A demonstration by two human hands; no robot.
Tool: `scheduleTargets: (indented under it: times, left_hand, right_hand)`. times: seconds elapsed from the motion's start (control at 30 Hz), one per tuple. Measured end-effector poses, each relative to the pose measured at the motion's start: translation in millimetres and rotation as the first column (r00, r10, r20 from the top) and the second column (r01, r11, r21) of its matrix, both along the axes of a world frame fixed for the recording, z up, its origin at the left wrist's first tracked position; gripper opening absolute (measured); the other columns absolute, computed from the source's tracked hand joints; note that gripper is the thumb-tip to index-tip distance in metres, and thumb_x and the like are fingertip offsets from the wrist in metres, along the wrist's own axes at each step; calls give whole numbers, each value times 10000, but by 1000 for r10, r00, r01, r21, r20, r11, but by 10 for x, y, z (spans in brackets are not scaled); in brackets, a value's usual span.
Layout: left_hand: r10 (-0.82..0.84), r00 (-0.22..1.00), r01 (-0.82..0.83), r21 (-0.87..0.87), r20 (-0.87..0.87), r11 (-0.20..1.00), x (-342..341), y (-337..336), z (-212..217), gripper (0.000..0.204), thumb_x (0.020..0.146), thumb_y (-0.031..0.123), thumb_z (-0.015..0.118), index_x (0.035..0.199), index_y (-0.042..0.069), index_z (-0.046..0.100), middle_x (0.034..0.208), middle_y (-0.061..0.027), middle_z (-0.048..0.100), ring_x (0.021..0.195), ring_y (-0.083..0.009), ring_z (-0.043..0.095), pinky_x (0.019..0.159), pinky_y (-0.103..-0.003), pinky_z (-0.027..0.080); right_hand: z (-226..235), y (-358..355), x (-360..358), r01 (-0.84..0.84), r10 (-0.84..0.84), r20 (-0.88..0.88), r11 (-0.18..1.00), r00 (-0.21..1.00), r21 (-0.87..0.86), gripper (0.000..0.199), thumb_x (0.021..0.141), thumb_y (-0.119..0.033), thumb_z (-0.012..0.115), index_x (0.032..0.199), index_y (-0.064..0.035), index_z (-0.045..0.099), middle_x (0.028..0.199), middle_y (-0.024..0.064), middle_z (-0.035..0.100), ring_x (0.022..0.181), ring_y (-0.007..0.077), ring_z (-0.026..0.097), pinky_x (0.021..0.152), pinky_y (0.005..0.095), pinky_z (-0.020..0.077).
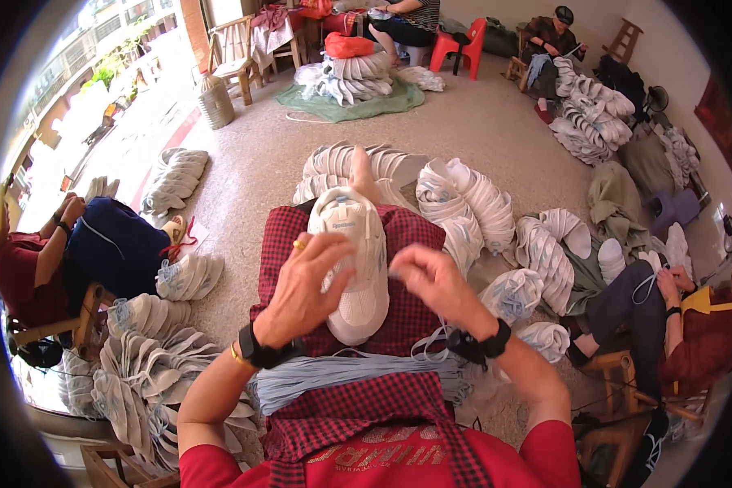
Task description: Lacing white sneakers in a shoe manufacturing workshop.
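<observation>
A white sneaker (361, 301) lies on my lap over a red-and-black checked apron (289, 244), its toe toward me. My left hand (309, 272) is over the left side of the shoe, fingers bent and apart, with nothing visible in them. Just right of the shoe hovers my right hand (435, 281). Its fingers are curled and smeared by motion, so whether it pinches anything cannot be told. Across my lap, close to my body, lies a bundle of light blue shoelaces (342, 376). A loose lace loop (429, 343) hangs by my right wrist.
Rows of white shoes (464, 203) stand beyond my knees and to the right; more shoe stacks (142, 382) lie at left. Co-workers sit at left (37, 268), right (699, 342) and far right (553, 49). A red chair (459, 49) stands at the back.
</observation>
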State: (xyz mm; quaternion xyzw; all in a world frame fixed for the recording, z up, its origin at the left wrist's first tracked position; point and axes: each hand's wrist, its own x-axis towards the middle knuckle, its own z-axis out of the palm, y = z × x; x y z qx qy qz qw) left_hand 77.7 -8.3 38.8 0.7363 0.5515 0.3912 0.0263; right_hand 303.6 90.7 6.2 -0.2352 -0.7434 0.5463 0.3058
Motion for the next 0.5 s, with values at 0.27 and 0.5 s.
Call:
scheduleTargets:
  times: [0.27, 0.5]
  left_hand:
    - [-3, 972, 18, 61, -237, 998, -22, 270, -268, 510, 778, 118, 741, 1271, 55, 629, 1240, -116, 588, 1152, -352, 508, 999, -458, 407]
    - [124, 924, -82, 129, -362, 988, -131, 310, -401, 522, 756, 95, 622, 1275, 44, 603, 1233, -194, 538, 1189, -421, 462, 1046, -551, 337]
  right_hand:
    - [-211, 786, -583, 143, -129, -61, 871, 990, 470, 217, 996, -103, 479, 1177, -69, 593, 876, 114, 609, 694, 239, 593, 644, 399, 478]
    - [-4, 886, -623, -170, 193, 24, 788, 981, 592, 299, 879, -60, 548, 1177, -83, 546, 878, 196, 672, 856, 393, 677, 777, 454, 507]
